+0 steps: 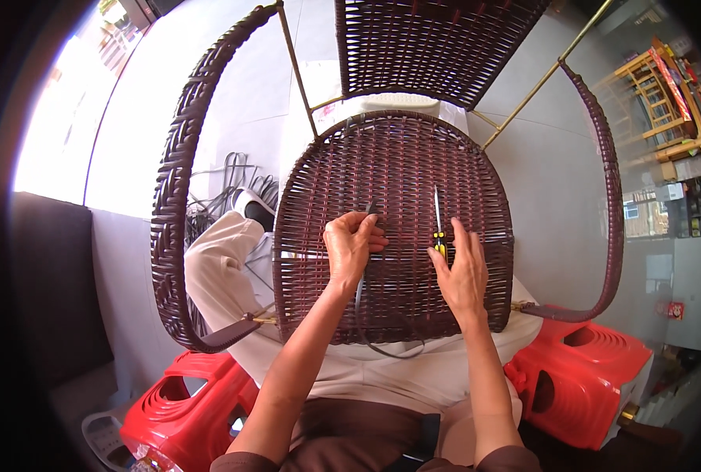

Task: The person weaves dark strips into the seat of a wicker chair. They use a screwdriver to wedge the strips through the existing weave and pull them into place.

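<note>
A dark brown woven chair seat [398, 157] lies across my lap between two braided armrests, with the woven backrest [437, 43] beyond it. My left hand [352, 244] pinches a flat dark strip [371, 209] at the seat's middle; the strip hangs down in a loop over the front rim. A screwdriver [440, 244] with a yellow and black handle lies on the weave, tip away from me. My right hand [462, 271] is at its handle, fingers apart and slightly bent; whether they touch it is hard to tell.
Red plastic stools [177, 401] [579, 381] stand at either side of me. Loose strips [232, 181] lie on the grey floor [539, 173] near my shoe at the left. Brass-coloured rods [295, 63] join the chair's parts. Wooden furniture [649, 94] stands at the far right.
</note>
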Motion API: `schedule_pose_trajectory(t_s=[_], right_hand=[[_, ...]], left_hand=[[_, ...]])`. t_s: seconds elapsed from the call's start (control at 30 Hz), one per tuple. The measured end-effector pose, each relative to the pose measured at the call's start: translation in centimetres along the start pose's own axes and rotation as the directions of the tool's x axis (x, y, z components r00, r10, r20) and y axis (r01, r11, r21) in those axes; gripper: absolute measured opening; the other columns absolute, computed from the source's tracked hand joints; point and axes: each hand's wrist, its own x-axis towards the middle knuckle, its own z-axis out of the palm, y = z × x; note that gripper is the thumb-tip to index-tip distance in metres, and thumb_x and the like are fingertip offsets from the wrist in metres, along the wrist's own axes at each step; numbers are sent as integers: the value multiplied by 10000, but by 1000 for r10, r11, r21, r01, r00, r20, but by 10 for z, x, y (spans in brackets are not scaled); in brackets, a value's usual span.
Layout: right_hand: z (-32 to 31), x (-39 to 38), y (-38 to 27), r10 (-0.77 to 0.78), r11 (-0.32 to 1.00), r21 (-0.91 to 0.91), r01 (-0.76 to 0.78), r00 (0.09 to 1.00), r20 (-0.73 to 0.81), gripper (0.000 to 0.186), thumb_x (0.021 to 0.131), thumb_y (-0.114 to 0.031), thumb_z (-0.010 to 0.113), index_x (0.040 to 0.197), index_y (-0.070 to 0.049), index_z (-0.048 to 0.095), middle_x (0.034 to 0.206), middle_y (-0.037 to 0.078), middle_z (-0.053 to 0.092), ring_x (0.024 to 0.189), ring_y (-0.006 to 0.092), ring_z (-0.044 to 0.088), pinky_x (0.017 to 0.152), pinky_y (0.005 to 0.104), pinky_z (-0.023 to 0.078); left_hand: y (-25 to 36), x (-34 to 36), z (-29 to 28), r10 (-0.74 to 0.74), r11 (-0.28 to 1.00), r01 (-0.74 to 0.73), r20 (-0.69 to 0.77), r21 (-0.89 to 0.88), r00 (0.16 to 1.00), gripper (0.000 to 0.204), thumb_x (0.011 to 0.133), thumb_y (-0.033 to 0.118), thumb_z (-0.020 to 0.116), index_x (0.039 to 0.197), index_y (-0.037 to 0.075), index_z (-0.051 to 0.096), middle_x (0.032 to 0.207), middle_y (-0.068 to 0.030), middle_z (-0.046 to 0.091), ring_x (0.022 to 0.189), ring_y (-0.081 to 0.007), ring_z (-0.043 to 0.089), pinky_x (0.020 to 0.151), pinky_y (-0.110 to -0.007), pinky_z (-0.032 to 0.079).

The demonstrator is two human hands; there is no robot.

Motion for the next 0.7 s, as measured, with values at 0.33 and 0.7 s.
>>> schedule_pose_trajectory(t_s=[0.33, 0.7], right_hand=[[18, 3, -29, -16, 943, 332, 5, 999, 31, 232, 816, 6, 506, 1041, 24, 560, 815, 128, 540, 693, 258, 572, 622, 350, 458], [27, 2, -46, -44, 952, 305, 17, 996, 82, 300, 793, -56, 627, 1091, -42, 599, 778, 117, 569, 641, 263, 564, 595, 356, 449]], left_hand=[[8, 1, -6, -112, 990, 116, 53, -83, 992, 218, 860, 86, 510, 849, -111, 604, 651, -173, 629, 508, -198, 628, 426, -260, 517], [11, 4, -10, -133, 990, 136, 79, -33, 988, 267, 858, 131, 468, 761, -88, 587, 571, -146, 596, 398, -176, 563, 353, -246, 452]])
